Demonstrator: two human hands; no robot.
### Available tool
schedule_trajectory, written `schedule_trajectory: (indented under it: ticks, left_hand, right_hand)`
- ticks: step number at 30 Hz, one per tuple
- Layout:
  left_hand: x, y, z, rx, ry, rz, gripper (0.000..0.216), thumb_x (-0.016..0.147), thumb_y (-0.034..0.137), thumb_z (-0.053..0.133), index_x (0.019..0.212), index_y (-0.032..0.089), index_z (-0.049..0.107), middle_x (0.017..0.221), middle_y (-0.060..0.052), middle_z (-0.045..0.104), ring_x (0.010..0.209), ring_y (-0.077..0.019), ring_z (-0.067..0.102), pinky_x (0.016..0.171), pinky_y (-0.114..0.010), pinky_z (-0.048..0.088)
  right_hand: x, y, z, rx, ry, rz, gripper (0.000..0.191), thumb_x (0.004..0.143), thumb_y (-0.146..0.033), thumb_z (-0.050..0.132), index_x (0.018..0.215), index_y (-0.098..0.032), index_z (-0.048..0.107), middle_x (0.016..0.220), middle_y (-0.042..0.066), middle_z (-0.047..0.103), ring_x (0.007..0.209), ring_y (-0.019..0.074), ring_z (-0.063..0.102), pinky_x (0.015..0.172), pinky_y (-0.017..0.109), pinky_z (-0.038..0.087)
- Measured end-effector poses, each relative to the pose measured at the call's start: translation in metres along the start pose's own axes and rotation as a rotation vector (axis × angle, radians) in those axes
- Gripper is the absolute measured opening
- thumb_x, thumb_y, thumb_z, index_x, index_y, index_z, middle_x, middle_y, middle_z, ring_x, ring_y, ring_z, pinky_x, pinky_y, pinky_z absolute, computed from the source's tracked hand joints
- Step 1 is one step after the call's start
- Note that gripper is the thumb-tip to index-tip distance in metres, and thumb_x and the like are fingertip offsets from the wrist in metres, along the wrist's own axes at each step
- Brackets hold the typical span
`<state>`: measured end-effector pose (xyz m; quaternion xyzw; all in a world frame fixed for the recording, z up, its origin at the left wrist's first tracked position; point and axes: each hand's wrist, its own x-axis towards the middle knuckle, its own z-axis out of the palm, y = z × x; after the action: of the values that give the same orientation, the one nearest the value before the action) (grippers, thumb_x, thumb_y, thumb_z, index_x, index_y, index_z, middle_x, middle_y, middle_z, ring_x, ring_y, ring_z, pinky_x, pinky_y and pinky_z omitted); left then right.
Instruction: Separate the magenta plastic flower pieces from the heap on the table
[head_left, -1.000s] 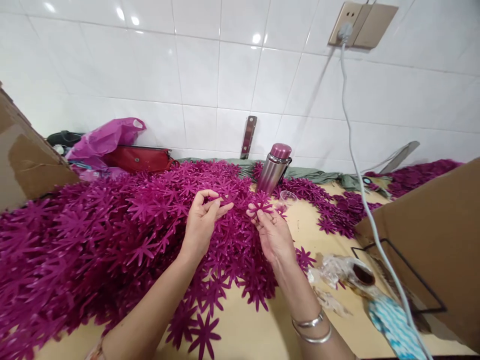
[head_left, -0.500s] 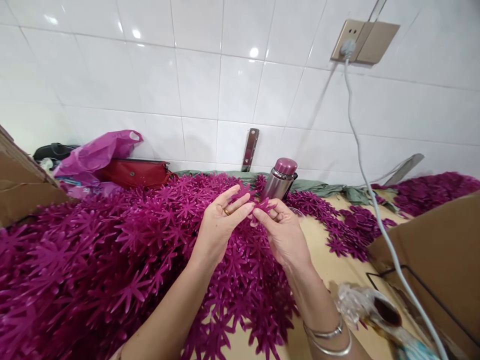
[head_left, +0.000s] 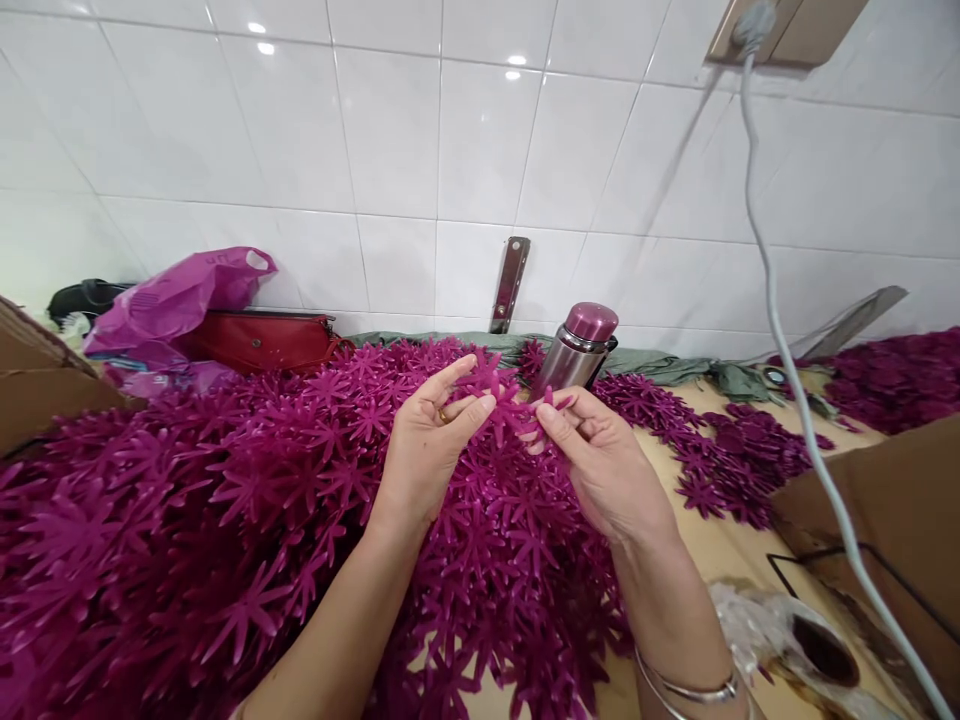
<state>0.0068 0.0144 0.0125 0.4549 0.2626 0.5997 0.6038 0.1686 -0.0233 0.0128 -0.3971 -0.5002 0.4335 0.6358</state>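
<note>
Both hands are raised over a big heap of magenta star-shaped petal pieces [head_left: 300, 520]. My left hand [head_left: 435, 425] is closed, thumb against fingers, on a magenta petal piece [head_left: 504, 412] whose thin arms spread out between the two hands. With thumb and forefinger, my right hand [head_left: 604, 450] pinches a magenta tip at the right side; whether it belongs to the same piece I cannot tell. A ring is on the left hand, and silver bangles circle the right wrist. Just behind the right hand stands a steel flask [head_left: 577, 350] with a purple lid.
A purple plastic bag [head_left: 180, 300] and red purse [head_left: 259, 340] lie by the wall at left. Cardboard boxes [head_left: 885, 510] flank both sides. A white cable [head_left: 780, 330] hangs down at right. Stacked magenta pieces [head_left: 739, 460] and a brown-stained plastic-wrapped container [head_left: 817, 645] are on the tabletop.
My hands have drawn slightly apart, the right one shifting rightward, so more of the magenta piece shows between them. The camera view has tilted down and shifted a little.
</note>
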Motion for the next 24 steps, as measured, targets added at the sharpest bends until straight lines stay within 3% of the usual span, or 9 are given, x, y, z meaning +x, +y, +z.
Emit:
schedule_trajectory:
  ticks: [7, 11, 15, 21, 24]
  left_hand:
    - [0.000, 0.011, -0.008, 0.108, 0.061, -0.005, 0.065, 0.074, 0.022, 0.085, 0.136, 0.019, 0.065, 0.097, -0.004, 0.079, 0.094, -0.0157, 0.075, 0.094, -0.027, 0.056]
    - [-0.002, 0.017, -0.011, 0.179, 0.090, 0.045, 0.058, 0.076, 0.025, 0.085, 0.132, 0.022, 0.068, 0.098, -0.003, 0.079, 0.098, -0.0195, 0.075, 0.090, -0.026, 0.058]
    - [-0.004, 0.015, -0.009, 0.198, 0.071, 0.111, 0.047, 0.084, 0.032, 0.079, 0.129, 0.024, 0.070, 0.096, -0.003, 0.079, 0.090, -0.0171, 0.076, 0.083, -0.024, 0.058]
    - [-0.004, 0.005, -0.005, 0.272, -0.012, 0.068, 0.028, 0.087, 0.031, 0.074, 0.112, 0.021, 0.079, 0.057, 0.003, 0.067, 0.050, -0.0093, 0.060, 0.058, -0.020, 0.050]
    - [-0.003, 0.001, -0.004, 0.264, -0.004, 0.078, 0.025, 0.086, 0.028, 0.074, 0.109, 0.021, 0.078, 0.067, 0.003, 0.069, 0.048, -0.0058, 0.055, 0.052, -0.017, 0.044]
  right_hand:
    - [0.005, -0.005, -0.012, 0.175, 0.092, 0.036, 0.022, 0.080, -0.036, 0.082, 0.091, -0.022, 0.070, 0.081, -0.001, 0.073, 0.067, 0.0117, 0.063, 0.069, 0.024, 0.054]
    - [0.007, -0.001, -0.015, 0.318, 0.112, 0.173, 0.021, 0.080, -0.029, 0.078, 0.099, -0.023, 0.070, 0.097, 0.003, 0.077, 0.083, 0.0152, 0.071, 0.078, 0.027, 0.057]
    - [0.009, 0.004, -0.013, 0.341, 0.081, 0.258, 0.027, 0.079, -0.031, 0.082, 0.100, -0.022, 0.069, 0.105, 0.004, 0.077, 0.091, 0.0163, 0.072, 0.080, 0.027, 0.057]
    - [0.010, 0.014, -0.009, 0.237, 0.112, 0.126, 0.033, 0.069, -0.035, 0.091, 0.087, -0.020, 0.068, 0.082, 0.002, 0.079, 0.076, 0.0147, 0.072, 0.084, 0.028, 0.055]
    - [0.012, 0.017, -0.008, 0.198, 0.140, 0.083, 0.035, 0.066, -0.036, 0.092, 0.085, -0.019, 0.068, 0.077, 0.002, 0.079, 0.078, 0.0167, 0.074, 0.084, 0.030, 0.055]
